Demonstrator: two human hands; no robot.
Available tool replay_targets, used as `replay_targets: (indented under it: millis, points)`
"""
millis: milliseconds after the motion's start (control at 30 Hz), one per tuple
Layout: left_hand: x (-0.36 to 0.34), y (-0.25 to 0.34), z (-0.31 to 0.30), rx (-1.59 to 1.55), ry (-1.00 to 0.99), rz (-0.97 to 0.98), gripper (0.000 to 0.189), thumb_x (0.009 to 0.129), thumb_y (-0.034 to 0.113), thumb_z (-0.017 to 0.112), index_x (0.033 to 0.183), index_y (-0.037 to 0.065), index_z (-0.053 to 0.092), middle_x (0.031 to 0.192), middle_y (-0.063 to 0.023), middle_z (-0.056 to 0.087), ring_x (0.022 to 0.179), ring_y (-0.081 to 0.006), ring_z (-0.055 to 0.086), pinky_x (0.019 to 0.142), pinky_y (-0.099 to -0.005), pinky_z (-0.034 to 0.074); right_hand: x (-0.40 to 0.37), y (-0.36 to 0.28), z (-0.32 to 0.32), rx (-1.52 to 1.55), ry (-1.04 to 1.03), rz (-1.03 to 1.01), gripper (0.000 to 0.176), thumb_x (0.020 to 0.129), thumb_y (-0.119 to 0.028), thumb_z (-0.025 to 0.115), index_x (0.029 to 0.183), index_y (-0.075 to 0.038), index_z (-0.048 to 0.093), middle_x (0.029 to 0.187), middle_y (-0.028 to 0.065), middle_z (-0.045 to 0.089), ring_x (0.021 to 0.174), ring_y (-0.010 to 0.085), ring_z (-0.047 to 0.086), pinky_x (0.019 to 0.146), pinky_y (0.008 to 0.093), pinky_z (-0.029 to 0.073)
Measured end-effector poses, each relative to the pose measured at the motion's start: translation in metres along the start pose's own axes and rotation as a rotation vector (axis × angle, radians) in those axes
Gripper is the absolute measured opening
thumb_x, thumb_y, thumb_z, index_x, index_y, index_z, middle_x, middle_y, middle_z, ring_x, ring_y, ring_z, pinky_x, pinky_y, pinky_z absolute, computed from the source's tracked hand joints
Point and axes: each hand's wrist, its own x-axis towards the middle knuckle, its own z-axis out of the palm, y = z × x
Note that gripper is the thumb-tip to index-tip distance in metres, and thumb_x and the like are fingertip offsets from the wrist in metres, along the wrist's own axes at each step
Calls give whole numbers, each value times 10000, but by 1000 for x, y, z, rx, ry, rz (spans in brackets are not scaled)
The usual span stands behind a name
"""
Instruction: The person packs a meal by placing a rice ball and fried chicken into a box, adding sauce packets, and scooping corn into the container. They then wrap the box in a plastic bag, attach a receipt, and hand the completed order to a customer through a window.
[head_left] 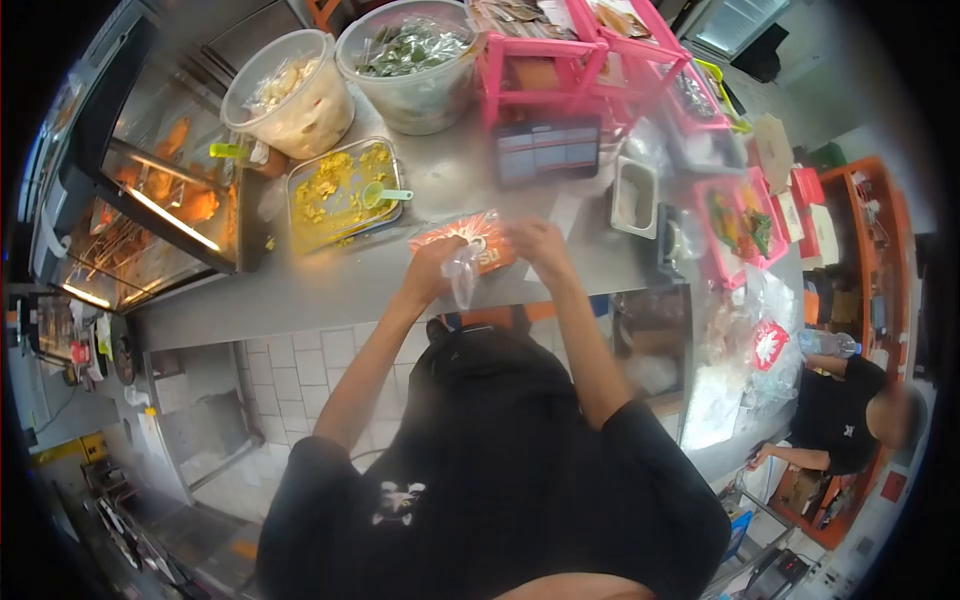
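An orange printed bag (490, 250) with white lettering is held over the near edge of the steel counter, its top part clear and shiny. My left hand (434, 268) is closed on the bag's left side. Crumpled clear plastic (461, 277) hangs down beside those fingers. At the bag's upper right edge, my right hand (540, 250) has its fingers bent together, pinching the edge; the fingertips are slightly blurred. Behind my left hand lies a metal tray (292, 215) smeared with yellow food, with a pale green spoon (385, 195) in it.
Two plastic tubs (345, 75) of bagged food stand at the back. A tablet (548, 150) leans before a pink rack (545, 75). Right are a metal container (635, 195) and pink basket (735, 230). A lit food warmer (165, 200) is left; another person (845, 415) stands far right.
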Motion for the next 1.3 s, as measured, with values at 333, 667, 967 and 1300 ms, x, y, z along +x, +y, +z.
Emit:
replay_targets:
  millis: [333,667,967,1300]
  points:
    - [5,-5,-10,498,230,676,394,561,123,753,945,74,680,942,-72,660,910,-262,619,829,-376,474,-8,21,30,-237,23,336,139,861,-161,681,865,-26,650,733,32,665,556,74,595,522,212,473]
    - [7,10,-9,418,307,543,194,673,107,698,860,62,672,827,-102,647,762,-307,612,677,-388,482,-7,8,30,-917,-141,-549,143,865,-97,633,938,24,658,761,147,665,651,250,642,598,335,501]
    - [18,-10,5,-149,195,-20,112,786,95,688,779,-17,684,676,-139,670,584,-239,641,584,-326,510,-15,-4,45,-517,-95,370,189,837,-190,636,885,-10,669,851,89,708,710,195,678,636,331,537]
    - [8,-14,10,-746,158,-213,166,873,161,705,833,4,666,734,-56,682,644,-119,636,580,-249,503,-7,7,34,-225,-140,379,145,872,-181,644,917,-43,645,851,47,690,743,98,659,582,197,488]
